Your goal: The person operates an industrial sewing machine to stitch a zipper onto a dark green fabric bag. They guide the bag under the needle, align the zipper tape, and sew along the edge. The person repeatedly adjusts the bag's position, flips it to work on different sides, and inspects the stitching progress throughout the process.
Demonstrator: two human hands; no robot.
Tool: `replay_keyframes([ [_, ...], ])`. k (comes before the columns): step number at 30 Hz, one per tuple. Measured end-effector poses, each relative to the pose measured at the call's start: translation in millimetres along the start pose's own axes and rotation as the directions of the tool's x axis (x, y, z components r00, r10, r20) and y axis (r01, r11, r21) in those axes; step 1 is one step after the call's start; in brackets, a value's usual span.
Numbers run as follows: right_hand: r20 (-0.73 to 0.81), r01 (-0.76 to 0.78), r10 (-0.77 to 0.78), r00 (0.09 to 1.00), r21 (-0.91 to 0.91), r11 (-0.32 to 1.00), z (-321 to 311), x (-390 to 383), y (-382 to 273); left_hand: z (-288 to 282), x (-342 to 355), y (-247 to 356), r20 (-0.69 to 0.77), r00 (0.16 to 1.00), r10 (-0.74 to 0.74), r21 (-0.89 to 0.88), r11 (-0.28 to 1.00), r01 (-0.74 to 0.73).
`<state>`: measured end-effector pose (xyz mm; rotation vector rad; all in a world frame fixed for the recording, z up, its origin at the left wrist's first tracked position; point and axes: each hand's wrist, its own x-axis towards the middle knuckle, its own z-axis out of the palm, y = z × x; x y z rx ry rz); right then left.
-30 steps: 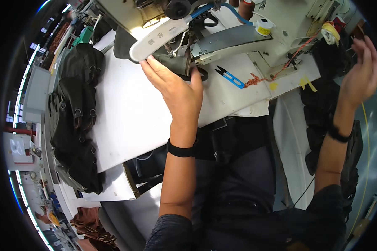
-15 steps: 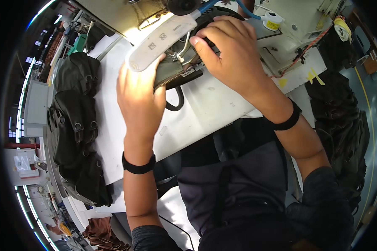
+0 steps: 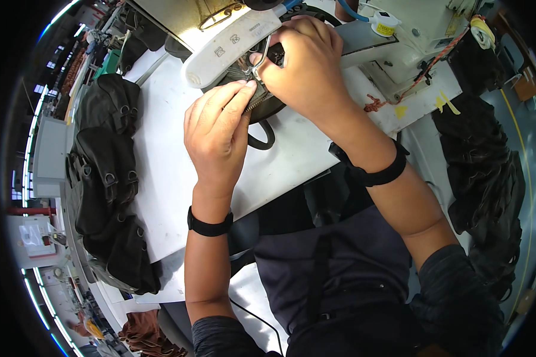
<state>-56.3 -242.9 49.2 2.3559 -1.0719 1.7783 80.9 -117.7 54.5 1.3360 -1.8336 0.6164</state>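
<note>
A dark fabric bag piece with a metal zipper point(image 3: 257, 102) lies under the sewing machine's needle area, and a black strap loop point(image 3: 270, 138) hangs off its near side. My left hand point(image 3: 219, 128) pinches the near edge of this piece, fingertips close to the needle. Beside the presser foot, my right hand point(image 3: 308, 71) is curled in, its thumb bent near a bent metal rod point(image 3: 264, 58). What sits between its fingers is hidden. The machine's pale elongated cover point(image 3: 229, 47) overhangs the work and blocks part of it.
Dark bags point(image 3: 104, 178) are stacked along the left edge of the white table point(image 3: 178, 196). More dark pieces point(image 3: 482, 178) hang at the right. A small white bottle with a yellow label point(image 3: 384, 25) and an orange cord point(image 3: 420, 80) are by the machine body point(image 3: 426, 35).
My left hand has moved right and its fingers have closed on the fabric edge. The right hand has shifted left and curled its fingers. The strap loop has moved slightly right.
</note>
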Motion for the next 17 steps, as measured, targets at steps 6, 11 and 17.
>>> replay_keyframes([
  [6,0.001,-0.063,0.063,0.998,0.052,0.997,8.2,4.4,-2.9,-0.3,1.3,0.4,-0.02,0.999,0.039,0.006,0.999,-0.039],
  [11,-0.052,0.019,-0.013,0.999,0.124,0.992,-17.0,-1.2,-11.4,-15.6,12.8,-19.2,0.065,0.973,0.223,0.066,0.972,-0.227],
  [17,-0.136,-0.026,0.05,0.989,0.178,0.984,11.3,-15.6,6.7,-12.2,11.8,-18.4,0.081,0.985,0.154,0.021,0.988,-0.156],
])
